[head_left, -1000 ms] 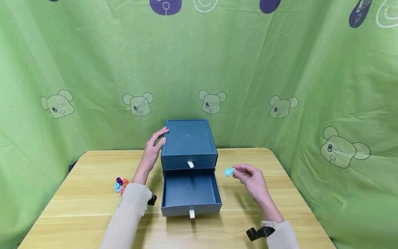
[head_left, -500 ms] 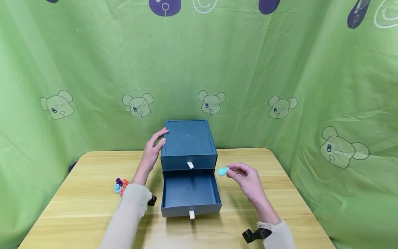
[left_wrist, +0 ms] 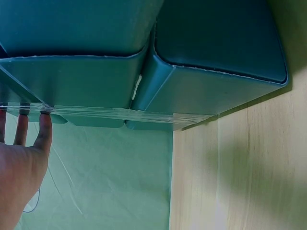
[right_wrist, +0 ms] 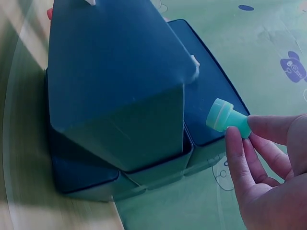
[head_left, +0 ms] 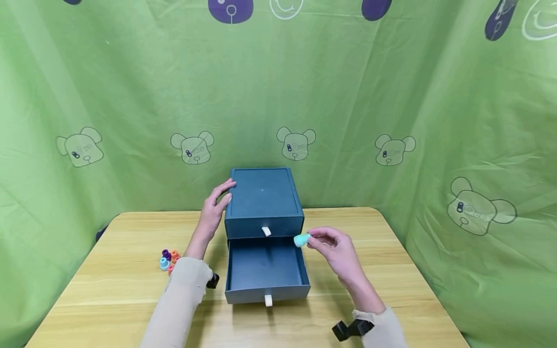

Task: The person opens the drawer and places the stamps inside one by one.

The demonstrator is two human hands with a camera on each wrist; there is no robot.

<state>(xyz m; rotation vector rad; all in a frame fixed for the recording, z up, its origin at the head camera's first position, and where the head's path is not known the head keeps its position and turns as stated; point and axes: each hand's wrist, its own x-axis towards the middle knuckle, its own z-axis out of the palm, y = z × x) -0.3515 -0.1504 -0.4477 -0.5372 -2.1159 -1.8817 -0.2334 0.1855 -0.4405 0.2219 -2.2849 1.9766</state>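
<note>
A dark blue two-drawer box stands on the table with its lower drawer pulled out; nothing lies on the visible drawer floor. My left hand rests on the box's left side, fingertips at the top edge. In the left wrist view its fingers are fairly straight against the side wall. My right hand pinches a small mint-green toy stamp by its narrow end, thumb against fingers. The stamp is held in the air at the drawer's back right corner, its wide end pointing left.
Several small stamp-like pieces in purple, orange, blue and red stand left of my left forearm, which partly hides them. White pull tabs stick out from both drawer fronts. A green printed curtain surrounds the wooden table.
My right hand has moved left with the mint-green toy stamp, from beside the box to the open drawer's right edge. My left hand has stayed on the box.
</note>
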